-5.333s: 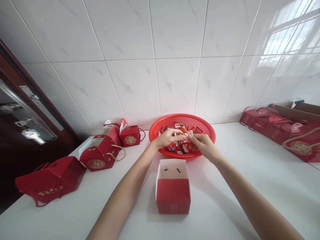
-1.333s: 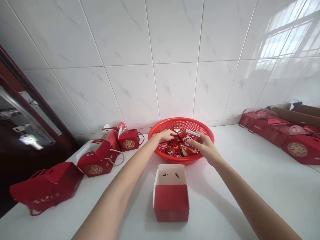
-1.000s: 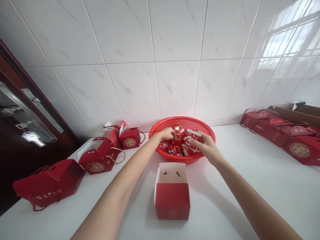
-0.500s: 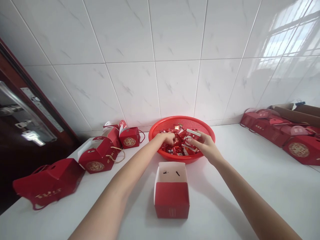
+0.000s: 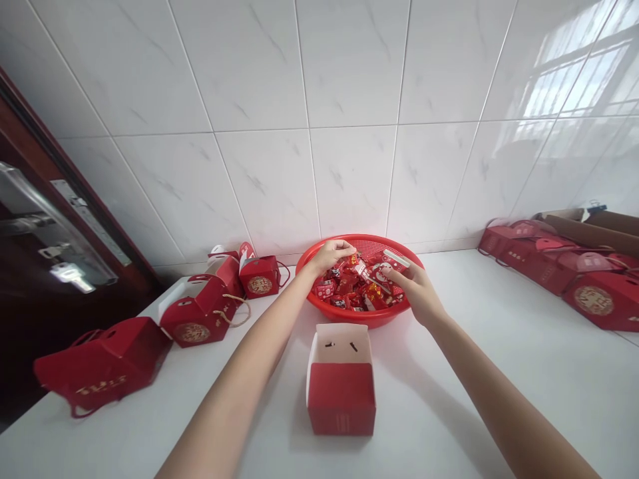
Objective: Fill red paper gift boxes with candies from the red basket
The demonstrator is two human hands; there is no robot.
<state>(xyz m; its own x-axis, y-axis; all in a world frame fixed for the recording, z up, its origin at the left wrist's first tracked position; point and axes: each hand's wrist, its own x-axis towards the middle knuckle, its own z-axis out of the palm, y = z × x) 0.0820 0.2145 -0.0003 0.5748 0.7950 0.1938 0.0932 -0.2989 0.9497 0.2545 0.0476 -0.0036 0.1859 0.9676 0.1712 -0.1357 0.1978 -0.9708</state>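
My left hand is over the left side of a red plastic basket, fingers pinched on a small red candy packet. Inside the basket's right side, my right hand grips a larger red packet with white print and a pale edge between thumb and fingers. Several red wrapped candies lie beneath both hands. In front of the basket stands an open red box with a white inside and two slots in its raised back flap.
To the left, several red gift boxes with cord handles stand in a row by a dark door. More red boxes and a brown carton are at the right. A tiled wall rises behind the white tabletop.
My left hand has risen from among the candies with a small red packet at its fingertips. My right hand keeps its packet and has shifted slightly.
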